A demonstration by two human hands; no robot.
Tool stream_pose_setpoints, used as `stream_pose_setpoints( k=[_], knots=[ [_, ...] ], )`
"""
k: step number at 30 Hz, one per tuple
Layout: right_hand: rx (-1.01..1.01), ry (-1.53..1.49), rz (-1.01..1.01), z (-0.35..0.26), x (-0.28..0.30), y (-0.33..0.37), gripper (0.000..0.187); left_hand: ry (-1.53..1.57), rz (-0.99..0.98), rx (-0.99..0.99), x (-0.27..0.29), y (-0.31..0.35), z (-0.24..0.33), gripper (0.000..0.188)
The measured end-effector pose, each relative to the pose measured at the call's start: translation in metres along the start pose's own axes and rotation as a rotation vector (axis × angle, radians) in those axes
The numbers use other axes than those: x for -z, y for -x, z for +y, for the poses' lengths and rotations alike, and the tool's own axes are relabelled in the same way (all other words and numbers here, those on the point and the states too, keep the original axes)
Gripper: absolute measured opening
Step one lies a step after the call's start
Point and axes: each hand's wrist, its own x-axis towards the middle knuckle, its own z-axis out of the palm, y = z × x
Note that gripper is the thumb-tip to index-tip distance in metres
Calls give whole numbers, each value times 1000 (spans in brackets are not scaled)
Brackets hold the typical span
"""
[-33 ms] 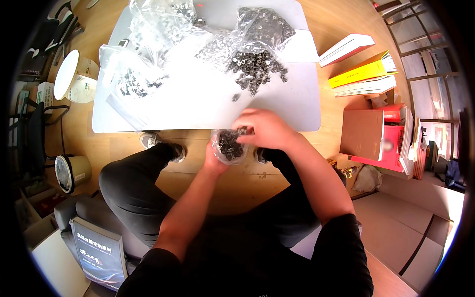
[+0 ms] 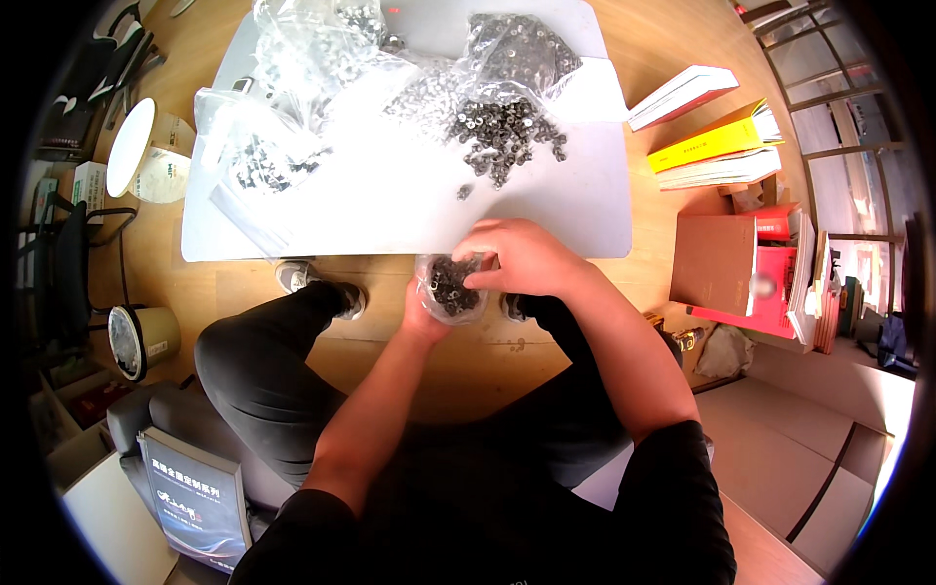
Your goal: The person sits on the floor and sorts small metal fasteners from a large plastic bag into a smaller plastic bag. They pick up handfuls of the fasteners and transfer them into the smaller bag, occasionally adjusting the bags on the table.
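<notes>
Just off the near edge of the white table [image 2: 390, 219], my left hand [image 2: 421, 314] is closed around a small clear plastic bag [image 2: 465, 317] and holds its mouth upward. Small dark ring-like metal pieces [image 2: 450, 285] fill the bag. My right hand [image 2: 517, 255] is over the bag's right side, thumb and fingers curled together at the opening. Whatever lies between those fingertips is hidden. A loose pile of similar dark pieces [image 2: 502, 136] spreads on the table, beyond my right hand, with a small clump [image 2: 464, 192] nearer me.
Behind the pile lies a larger clear bag of dark pieces [image 2: 522, 54]. Clear bags of pale or shiny small parts [image 2: 273, 156] cover the table's left side. Upright books [image 2: 712, 141] and red folders [image 2: 770, 263] stand right; a bin [image 2: 146, 341] stands left on the floor.
The fingers of my right hand have shifted slightly at the bag's mouth, and the dark pieces seen by their tips before are now out of sight. My left hand and the bag stay put.
</notes>
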Motion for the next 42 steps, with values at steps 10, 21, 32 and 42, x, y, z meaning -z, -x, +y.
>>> stream_pose_setpoints(
  k=[10,21,32,42],
  knots=[
    [-149,200,495,38,34,-20,52,19,24,-22,2,-1,3,47],
    [-70,266,486,36,28,-37,41,49,24,-5,9,1,6,46],
    [29,238,344,25,1,-27,26,19,52,-13,9,-2,5,44],
    [-10,24,216,12,0,-24,26,84,-18,-10,16,-4,5,46]
  ],
)
